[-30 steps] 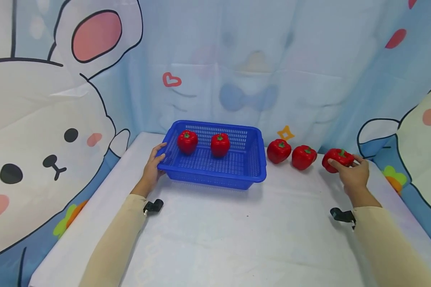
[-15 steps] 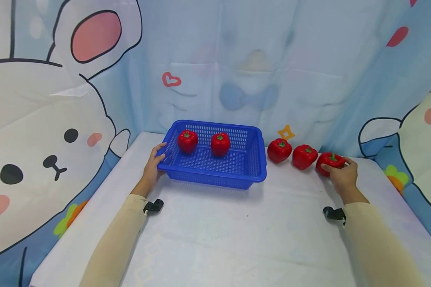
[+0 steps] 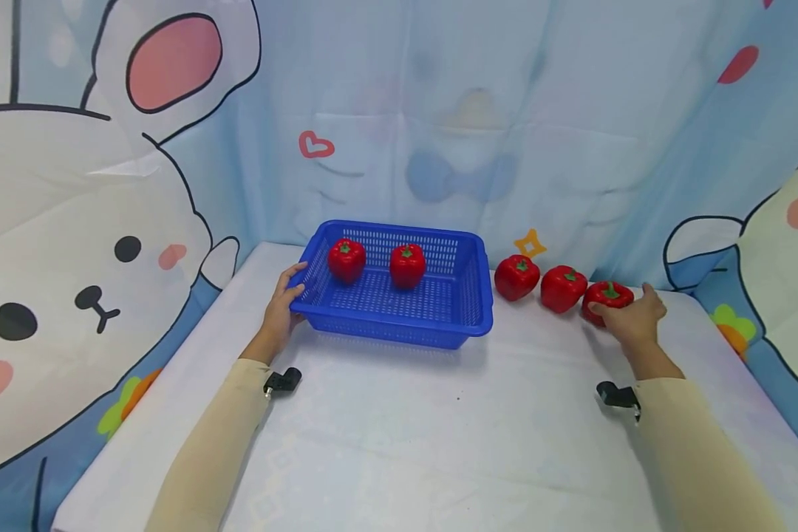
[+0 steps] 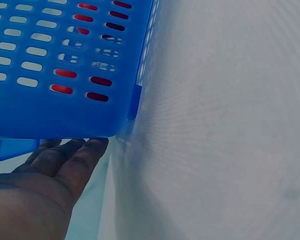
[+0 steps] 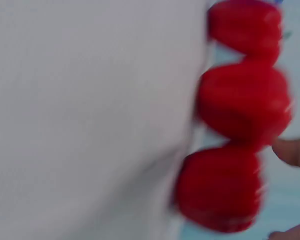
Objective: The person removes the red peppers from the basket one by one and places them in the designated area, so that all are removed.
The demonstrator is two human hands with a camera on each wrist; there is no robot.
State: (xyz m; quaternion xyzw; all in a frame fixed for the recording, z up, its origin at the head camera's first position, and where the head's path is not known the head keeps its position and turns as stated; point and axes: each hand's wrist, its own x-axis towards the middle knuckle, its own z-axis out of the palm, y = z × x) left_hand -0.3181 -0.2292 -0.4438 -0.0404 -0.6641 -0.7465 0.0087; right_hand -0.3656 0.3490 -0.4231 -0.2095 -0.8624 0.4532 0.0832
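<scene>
left hand (image 4: 37,192) touching slotted blue basket (image 4: 55,114), white tabletop (image 4: 220,120)

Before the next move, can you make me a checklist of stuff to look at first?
1. Left hand touching the basket: ok.
2. Left basket pepper and right basket pepper stem up: ok.
3. Bare space in the basket, right side: ok.
4. Right hand gripping the end pepper: not ok, fingers spread.
5. Gap between it and its neighbour pepper: cannot tell, wrist view blurred.
</scene>
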